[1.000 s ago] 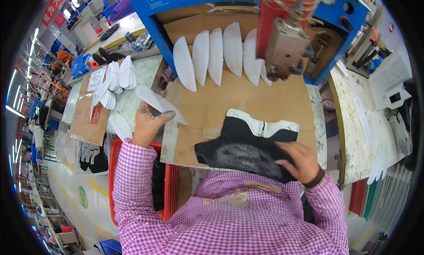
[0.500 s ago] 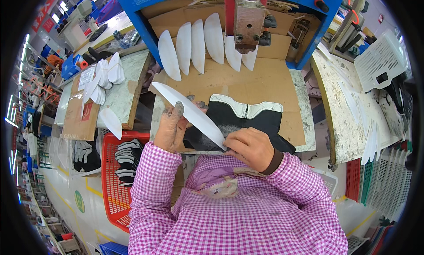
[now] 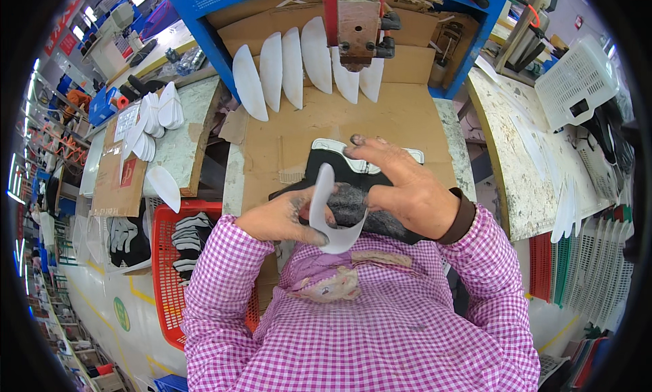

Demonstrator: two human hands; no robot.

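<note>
A thin white blade-shaped piece (image 3: 341, 240), bent into a U, is in front of me above the bench. My left hand (image 3: 282, 217) grips its left arm between thumb and fingers. The tapered right end meets the thumb side of my right hand (image 3: 414, 192), whose upper fingers stretch forward, apart from the thumb; its lower fingers are hidden. Beneath both hands lies a black sheet piece (image 3: 324, 162) with a white wavy border, partly covered by them and dusted grey. More white blade-shaped pieces (image 3: 317, 56) stand upright in a row behind, against cardboard.
A blue machine frame (image 3: 234, 8) spans the far side, its metal head (image 3: 360, 29) hanging above the cardboard-covered bench (image 3: 414, 114). Left are a side table (image 3: 197, 131) with stacked white pieces and a red basket (image 3: 166, 270) holding black-and-white pieces. A worn side table (image 3: 519, 178) stands right.
The white piece, straight and held at both ends before, is now curved into a U. My right hand has moved forward and right, its fingers spreading; the whole view has shifted slightly.
</note>
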